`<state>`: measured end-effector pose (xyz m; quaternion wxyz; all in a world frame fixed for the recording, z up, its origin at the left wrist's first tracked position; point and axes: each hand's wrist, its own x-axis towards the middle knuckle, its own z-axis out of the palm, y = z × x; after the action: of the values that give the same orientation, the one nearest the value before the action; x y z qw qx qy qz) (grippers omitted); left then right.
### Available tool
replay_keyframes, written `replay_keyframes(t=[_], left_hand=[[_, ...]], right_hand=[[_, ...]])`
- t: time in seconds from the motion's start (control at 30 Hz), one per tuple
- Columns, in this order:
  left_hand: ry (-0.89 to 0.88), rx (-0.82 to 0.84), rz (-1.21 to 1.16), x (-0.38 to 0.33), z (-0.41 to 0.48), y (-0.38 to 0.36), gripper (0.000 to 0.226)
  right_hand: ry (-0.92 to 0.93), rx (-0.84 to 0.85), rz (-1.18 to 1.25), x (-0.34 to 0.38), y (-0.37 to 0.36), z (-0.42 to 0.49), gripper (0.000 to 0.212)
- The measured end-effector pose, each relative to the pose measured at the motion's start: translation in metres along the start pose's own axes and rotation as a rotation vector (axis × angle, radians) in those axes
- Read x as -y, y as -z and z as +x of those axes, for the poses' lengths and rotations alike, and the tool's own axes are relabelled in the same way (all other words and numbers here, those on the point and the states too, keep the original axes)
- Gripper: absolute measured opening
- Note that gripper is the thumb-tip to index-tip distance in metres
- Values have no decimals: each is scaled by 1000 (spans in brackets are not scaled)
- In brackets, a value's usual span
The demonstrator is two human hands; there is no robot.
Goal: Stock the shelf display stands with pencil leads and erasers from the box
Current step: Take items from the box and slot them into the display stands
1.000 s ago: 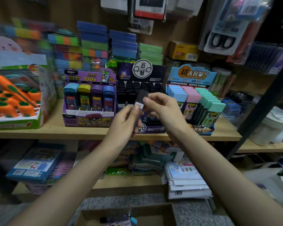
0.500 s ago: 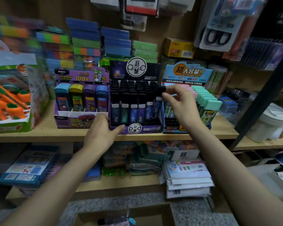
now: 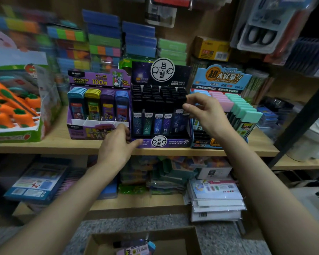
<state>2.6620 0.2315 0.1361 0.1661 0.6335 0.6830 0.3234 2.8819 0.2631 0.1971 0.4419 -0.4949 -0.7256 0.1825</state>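
Three cardboard display stands sit side by side on a wooden shelf point(image 3: 44, 144), seen from above by the person stocking them. On the left is a purple stand point(image 3: 98, 129) holding blue, yellow, purple and dark blue lead cases. In the middle is a dark display stand point(image 3: 173, 143) packed with rows of black-capped pencil lead tubes. On the right is a blue stand point(image 3: 223, 78) of cases with pastel blue, pink and green caps.

The right hand point(image 3: 208, 115) reaches to the right end of the dark stand's front row. Its thumb and forefinger are pinched together on the black cap of one lead tube point(image 3: 179, 120), which stands in the row, leaning slightly. The other fingers curl loosely behind.

The left hand point(image 3: 116, 146) holds the dark stand's front left corner. Its thumb lies along the front lip, and its fingers curl in at the seam with the purple stand.

Below, at the bottom edge of the view, an open cardboard box point(image 3: 169, 236) sits on speckled flooring with a few packets point(image 3: 136, 250) inside. A tray of orange carrot-shaped items point(image 3: 11, 111) sits far left on the shelf.
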Motion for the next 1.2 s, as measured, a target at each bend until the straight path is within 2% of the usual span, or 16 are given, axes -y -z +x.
replay_keyframes(t=[0.17, 0.4, 0.6, 0.7, 0.8, 0.9, 0.97, 1.07, 1.2], left_hand=[[-12, 2, -7, 1, 1, -1, 34], [-24, -12, -9, 3, 2, -2, 35], [-63, 98, -82, 10, -3, 9, 31], [-126, 121, -50, 21, -15, 20, 24], [-220, 277, 30, 41, -39, 27, 19], [-313, 529, 202, 73, -69, 14, 23], [-309, 694, 274, 96, -92, -3, 22], [-204, 774, 238, 133, -127, -35, 19], [69, 791, 4, 182, -179, -82, 13]], right_hand=[[-19, 39, -52, -6, 4, 0, 5], [-159, -85, -22, -10, -17, -3, 5], [-165, -121, -189, -3, -19, -6, 20], [-163, -91, -395, 4, -10, -15, 30], [-113, 41, -675, 8, -5, -43, 27], [-80, 331, -726, 5, -18, -94, 22], [-76, 532, -743, -3, -32, -132, 21], [-116, 730, -761, -27, -56, -181, 22], [-252, 903, -692, -69, -97, -238, 24]])
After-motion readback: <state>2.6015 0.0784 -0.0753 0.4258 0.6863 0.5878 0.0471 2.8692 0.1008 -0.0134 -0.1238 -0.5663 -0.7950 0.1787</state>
